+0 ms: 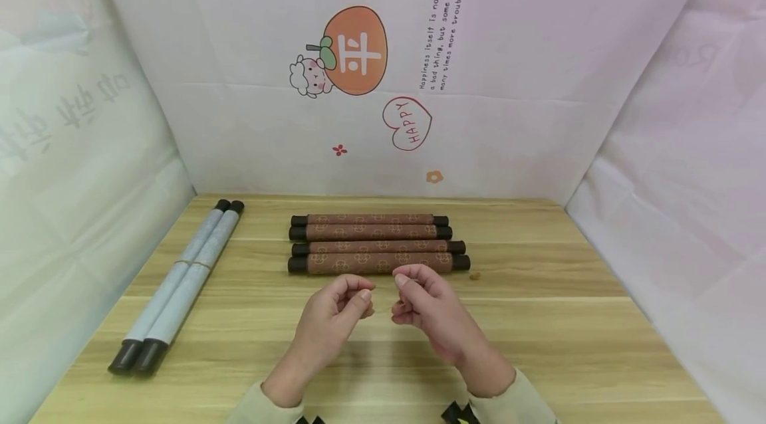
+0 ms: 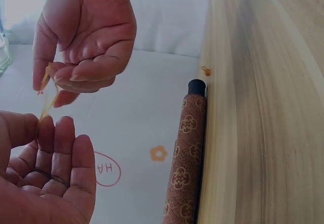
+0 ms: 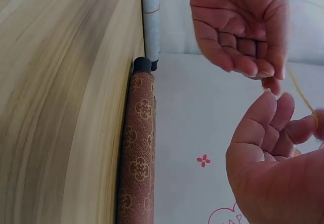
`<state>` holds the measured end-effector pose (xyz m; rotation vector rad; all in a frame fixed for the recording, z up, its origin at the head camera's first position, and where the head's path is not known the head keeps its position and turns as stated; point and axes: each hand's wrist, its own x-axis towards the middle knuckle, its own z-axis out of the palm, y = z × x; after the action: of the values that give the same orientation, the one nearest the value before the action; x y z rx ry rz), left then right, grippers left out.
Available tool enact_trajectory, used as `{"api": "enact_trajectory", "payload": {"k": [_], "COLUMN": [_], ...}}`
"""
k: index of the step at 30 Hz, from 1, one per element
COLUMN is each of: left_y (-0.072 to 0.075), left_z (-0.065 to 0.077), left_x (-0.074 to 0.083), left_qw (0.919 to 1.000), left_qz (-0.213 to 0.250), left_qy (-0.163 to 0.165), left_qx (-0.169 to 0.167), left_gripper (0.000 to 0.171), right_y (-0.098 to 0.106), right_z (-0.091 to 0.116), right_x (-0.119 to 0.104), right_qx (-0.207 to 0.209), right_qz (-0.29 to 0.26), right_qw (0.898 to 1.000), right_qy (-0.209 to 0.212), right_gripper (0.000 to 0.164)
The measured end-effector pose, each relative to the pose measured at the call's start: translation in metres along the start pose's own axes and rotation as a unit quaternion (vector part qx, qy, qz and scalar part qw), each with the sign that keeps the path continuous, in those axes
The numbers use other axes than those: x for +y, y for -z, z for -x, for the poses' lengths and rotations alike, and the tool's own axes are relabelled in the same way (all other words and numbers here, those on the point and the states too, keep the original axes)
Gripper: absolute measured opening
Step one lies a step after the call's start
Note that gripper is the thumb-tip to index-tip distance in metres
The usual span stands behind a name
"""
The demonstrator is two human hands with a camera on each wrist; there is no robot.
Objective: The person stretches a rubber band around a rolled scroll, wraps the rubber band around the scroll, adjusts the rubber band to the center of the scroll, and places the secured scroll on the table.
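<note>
A thin yellow rubber band stretches between my two hands. My left hand pinches one end between thumb and index finger, its other fingers loosely bent. At the other end, my right hand has the band between thumb and fingers; in the right wrist view the band runs up toward the left fingertips. Just beyond the hands lie several brown scrolls with gold flower patterns and black end caps, side by side across the table. My fingertips overlap the nearest scroll's front edge in the head view.
Two pale blue scrolls with black ends lie at the left, bound together by a band. A small yellowish-brown rubber band is on the wooden table, right of the brown scrolls. White printed cloth walls the back and sides.
</note>
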<state>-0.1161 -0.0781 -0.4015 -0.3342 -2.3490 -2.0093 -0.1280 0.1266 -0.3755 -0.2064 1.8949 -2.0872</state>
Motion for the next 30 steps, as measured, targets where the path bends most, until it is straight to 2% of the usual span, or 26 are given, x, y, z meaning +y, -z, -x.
{"api": "enact_trajectory", "payload": {"k": [5, 11, 15, 19, 24, 27, 30], "left_y": [0.000, -0.001, -0.001, -0.001, -0.001, -0.001, -0.001], "left_z": [0.001, 0.002, 0.002, 0.002, 0.004, 0.004, 0.005], "left_x": [0.004, 0.005, 0.006, 0.007, 0.008, 0.007, 0.007], "left_qw": [0.9998, 0.9995, 0.9993, 0.9991, 0.9987, 0.9978, 0.9966], "left_qz": [0.017, 0.030, 0.029, 0.031, 0.022, 0.010, 0.001], "left_qy": [-0.005, -0.009, -0.022, -0.030, -0.047, -0.063, -0.074], "left_qx": [0.001, 0.002, 0.005, 0.004, -0.004, -0.018, -0.037], "left_gripper": [0.016, 0.018, 0.021, 0.020, 0.022, 0.023, 0.024], "right_y": [0.001, 0.001, 0.001, 0.002, 0.002, 0.001, 0.000], "right_z": [-0.002, -0.003, -0.003, -0.002, -0.002, -0.002, -0.003], "right_x": [0.004, 0.010, 0.010, 0.012, 0.015, 0.017, 0.017], "right_qx": [-0.029, -0.048, -0.045, -0.046, -0.040, -0.033, -0.049], "right_qz": [0.039, 0.084, 0.107, 0.147, 0.214, 0.234, 0.229], "right_qw": [0.998, 0.995, 0.993, 0.988, 0.976, 0.972, 0.971], "right_qy": [-0.026, -0.033, -0.033, -0.023, 0.001, 0.015, 0.045], "right_gripper": [0.051, 0.056, 0.057, 0.055, 0.058, 0.061, 0.059]}}
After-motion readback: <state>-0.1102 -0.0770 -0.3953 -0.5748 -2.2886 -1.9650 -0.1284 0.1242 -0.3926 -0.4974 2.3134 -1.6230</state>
